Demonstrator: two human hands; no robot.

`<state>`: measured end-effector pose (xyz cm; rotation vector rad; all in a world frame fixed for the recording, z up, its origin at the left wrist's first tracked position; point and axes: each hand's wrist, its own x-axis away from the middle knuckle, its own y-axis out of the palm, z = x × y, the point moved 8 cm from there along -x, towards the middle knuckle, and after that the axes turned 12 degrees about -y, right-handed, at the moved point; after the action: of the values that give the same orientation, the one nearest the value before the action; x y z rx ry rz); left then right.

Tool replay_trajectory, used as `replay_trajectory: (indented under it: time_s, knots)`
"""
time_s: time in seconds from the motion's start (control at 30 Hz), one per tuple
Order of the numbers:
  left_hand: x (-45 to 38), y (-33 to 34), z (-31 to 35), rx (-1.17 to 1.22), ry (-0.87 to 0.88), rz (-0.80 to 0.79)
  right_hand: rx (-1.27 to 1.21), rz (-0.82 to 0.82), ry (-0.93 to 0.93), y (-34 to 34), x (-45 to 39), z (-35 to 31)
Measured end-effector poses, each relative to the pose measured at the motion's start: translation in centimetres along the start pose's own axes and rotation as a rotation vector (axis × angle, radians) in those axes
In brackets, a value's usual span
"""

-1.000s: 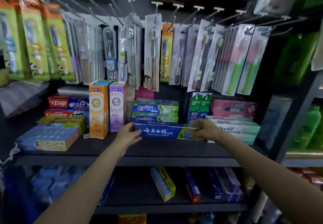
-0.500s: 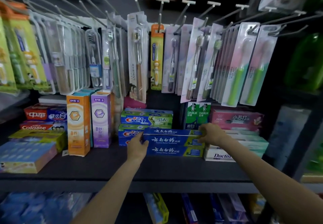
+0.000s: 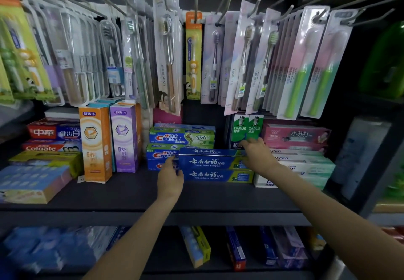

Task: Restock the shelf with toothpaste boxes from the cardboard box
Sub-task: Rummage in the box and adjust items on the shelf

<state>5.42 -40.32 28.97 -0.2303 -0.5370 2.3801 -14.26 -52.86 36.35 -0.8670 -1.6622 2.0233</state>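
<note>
On shelf (image 3: 131,194), left hand (image 3: 170,175), right hand (image 3: 258,154) gripping upper blue toothpaste box (image 3: 207,161) ends

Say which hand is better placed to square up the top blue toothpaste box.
Left: the left hand rests at the top blue box's left end, while the right hand reaches past its right end toward the Darlie boxes.

A shop aisle is shown: packaged toothbrushes (image 3: 244,67) are hung on pegs above a shelf (image 3: 131,194) stocked with toothpaste boxes (image 3: 181,138).
</note>
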Motion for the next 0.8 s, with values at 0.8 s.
replay_trajectory:
  time_s: [0.8]
  knots:
    - [24.3, 1.5, -57.7, -0.856, -0.488, -0.778, -0.48, -1.11, -0.481, 58.4, 34.3, -39.6]
